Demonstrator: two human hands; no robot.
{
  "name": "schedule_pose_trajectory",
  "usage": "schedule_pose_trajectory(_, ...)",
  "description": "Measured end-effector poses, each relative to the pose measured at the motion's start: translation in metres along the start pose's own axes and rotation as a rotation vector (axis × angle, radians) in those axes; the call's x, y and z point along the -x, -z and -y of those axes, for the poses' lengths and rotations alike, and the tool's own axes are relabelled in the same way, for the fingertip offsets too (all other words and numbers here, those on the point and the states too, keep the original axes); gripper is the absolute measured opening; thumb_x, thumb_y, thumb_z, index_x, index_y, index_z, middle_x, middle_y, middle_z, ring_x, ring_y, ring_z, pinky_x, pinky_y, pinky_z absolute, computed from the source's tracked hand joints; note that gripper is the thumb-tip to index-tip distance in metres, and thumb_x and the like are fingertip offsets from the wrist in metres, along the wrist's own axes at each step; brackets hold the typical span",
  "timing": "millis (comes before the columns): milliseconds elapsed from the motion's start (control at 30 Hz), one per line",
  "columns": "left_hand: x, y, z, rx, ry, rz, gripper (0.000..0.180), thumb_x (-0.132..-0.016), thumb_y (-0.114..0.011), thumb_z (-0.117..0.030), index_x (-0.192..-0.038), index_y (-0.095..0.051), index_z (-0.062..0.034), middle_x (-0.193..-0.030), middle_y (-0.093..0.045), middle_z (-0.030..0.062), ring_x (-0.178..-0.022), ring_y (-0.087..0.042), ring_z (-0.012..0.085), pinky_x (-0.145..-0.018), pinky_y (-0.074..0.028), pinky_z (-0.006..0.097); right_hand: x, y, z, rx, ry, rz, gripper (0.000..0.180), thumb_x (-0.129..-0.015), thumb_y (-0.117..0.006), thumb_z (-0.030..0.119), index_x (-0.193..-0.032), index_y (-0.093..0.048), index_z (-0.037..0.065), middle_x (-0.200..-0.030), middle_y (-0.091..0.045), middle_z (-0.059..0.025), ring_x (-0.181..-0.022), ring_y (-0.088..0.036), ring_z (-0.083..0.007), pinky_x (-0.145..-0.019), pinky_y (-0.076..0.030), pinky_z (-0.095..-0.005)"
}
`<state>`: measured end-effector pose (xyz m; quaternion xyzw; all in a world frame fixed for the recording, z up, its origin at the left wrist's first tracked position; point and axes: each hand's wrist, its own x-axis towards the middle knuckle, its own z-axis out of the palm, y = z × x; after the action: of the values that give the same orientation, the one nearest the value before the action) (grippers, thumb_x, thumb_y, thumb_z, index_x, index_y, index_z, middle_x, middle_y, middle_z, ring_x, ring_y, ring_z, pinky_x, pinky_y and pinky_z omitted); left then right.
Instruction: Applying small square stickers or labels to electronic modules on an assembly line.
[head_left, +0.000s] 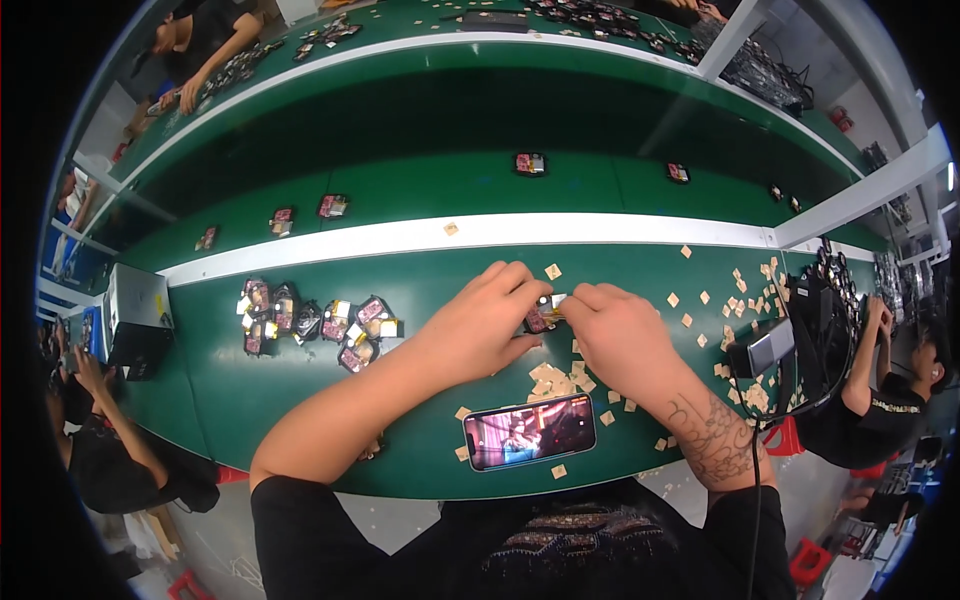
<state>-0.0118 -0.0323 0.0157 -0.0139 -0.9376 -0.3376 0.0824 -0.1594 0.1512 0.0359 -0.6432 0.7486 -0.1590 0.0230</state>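
Here, both hands meet over the green bench (300, 400). The left hand (478, 325) and right hand (615, 330) together pinch a small dark part (543, 316) with a pinkish face, held just above the bench near its white rail (400, 238). The fingertips of each hand are pressed together on its opposite ends. It looks light and stiff, probably a little delicate, so the edges seem the safest place to hold it; what the right fingers pinch at its corner is too small to tell, perhaps a tan sticker.

Small tan paper squares (560, 380) lie scattered under and to the right of the hands. A cluster of similar parts (315, 322) with pink and yellow labels sits to the left. A phone (530, 432) with a lit screen lies flat at the near edge. A grey box (135, 315) stands at far left.
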Motion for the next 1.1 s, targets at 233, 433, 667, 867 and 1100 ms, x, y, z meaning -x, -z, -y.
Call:
schedule_pose_trajectory(233, 0.003, -0.011, -0.003, 0.022, -0.014, -0.094, 0.047, -0.086, -0.08, -0.002, -0.129, -0.063, 0.0016, -0.114, -0.059, 0.0179, -0.114, -0.061, 0.0389, -0.099, -0.054, 0.047, 0.008, -0.012, -0.007, -0.338, -0.152, -0.035, 0.014, -0.092, -0.073, 0.001, -0.105, -0.066, 0.002, -0.099, -0.068, -0.0095, -0.085, -0.073, -0.0302, -0.073, -0.061, -0.0422)
schedule_pose_trajectory(433, 0.001, -0.004, -0.008, -0.011, -0.001, -0.105, 0.048, -0.083, -0.08, -0.001, -0.127, -0.062, -0.0012, -0.116, -0.063, 0.0174, -0.114, -0.062, 0.0396, -0.098, -0.054, 0.048, 0.015, -0.013, -0.013, -0.576, -0.241, -0.148, 0.02, -0.096, -0.076, 0.002, -0.114, -0.067, 0.002, -0.1, -0.067, -0.0121, -0.085, -0.071, -0.0282, -0.077, -0.059, -0.0369)
schedule_pose_trajectory(667, 0.024, -0.009, -0.041, -0.093, 0.091, -0.032, 0.042, -0.083, -0.079, -0.005, -0.121, -0.06, -0.0033, -0.116, -0.064, 0.018, -0.109, -0.063, 0.0418, -0.094, -0.055, 0.051, 0.012, -0.012, -0.01, -0.64, -0.107, -0.018, 0.023, -0.094, -0.078, 0.007, -0.116, -0.069, 0.005, -0.098, -0.068, -0.0137, -0.085, -0.071, -0.0302, -0.074, -0.057, -0.0394)
schedule_pose_trajectory(867, 0.036, -0.029, -0.048, -0.099, 0.063, -0.075, 0.037, -0.087, -0.072, -0.003, -0.123, -0.062, -0.0027, -0.114, -0.064, 0.0158, -0.109, -0.063, 0.037, -0.096, -0.057, 0.047, 0.021, -0.007, -0.01, -0.769, -0.171, 0.112, 0.023, -0.092, -0.071, -0.002, -0.114, -0.069, 0.004, -0.097, -0.07, -0.0136, -0.083, -0.071, -0.028, -0.07, -0.057, -0.038)
schedule_pose_trajectory(1100, 0.032, -0.031, -0.039, -0.052, -0.025, -0.127, 0.037, -0.086, -0.083, -0.01, -0.119, -0.067, -0.0047, -0.117, -0.069, 0.0116, -0.111, -0.067, 0.0344, -0.094, -0.059, 0.045, 0.028, 0.003, -0.021, -0.811, -0.165, 0.179, 0.023, -0.095, -0.072, -0.001, -0.117, -0.071, 0.004, -0.097, -0.07, -0.0124, -0.082, -0.069, -0.0245, -0.071, -0.056, -0.0349)
